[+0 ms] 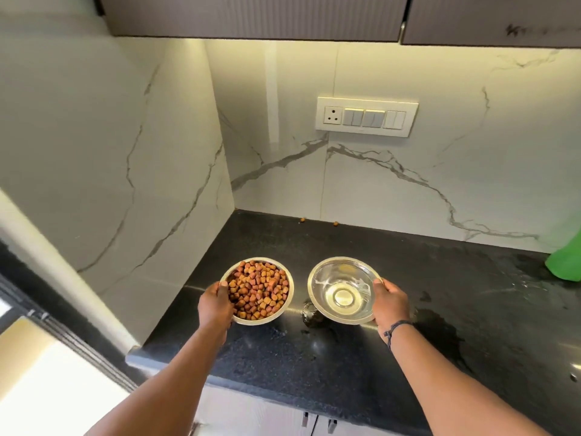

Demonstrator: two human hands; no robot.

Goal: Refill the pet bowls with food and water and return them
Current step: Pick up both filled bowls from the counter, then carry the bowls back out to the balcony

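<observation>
head view, single frame.

risk: the water bowl [343,290] is steel, shallow-walled and held at one side only, by the right hand [390,302] closed on its right rim, thumb over the lip. a one-sided hold is likely to tilt the bowl on lifting, and the water would slop over the far or left edge. the countertop [408,309] already shows wet patches and a puddle just under and right of this bowl, so the underside and fingers may be slick; a slip is plausible.

risk: the food bowl [258,291] is heaped close to its rim with brown kibble [261,289]. the left hand [216,305] is closed on its left rim, thumb tip inside the lip and touching the pellets. any tilt or jolt would likely roll pellets out. two stray pellets [302,219] already lie at the back edge of the countertop against the marble wall.

risk: both hands are occupied, so neither can steady the other bowl. carrying both at once calls for a level, slow lift.

containers: food bowl, full of kibble, sits toward the left end of the countertop, near the corner wall. water bowl, clear water to a moderate depth, stands just beside it to the right, not touching it. cannot tell whether either bowl is resting on the surface or slightly raised.

other: a green object [566,259] sits at the right edge of the countertop, cut off by the frame; unidentified.

judgement: filling looks done, return step pending.
</observation>
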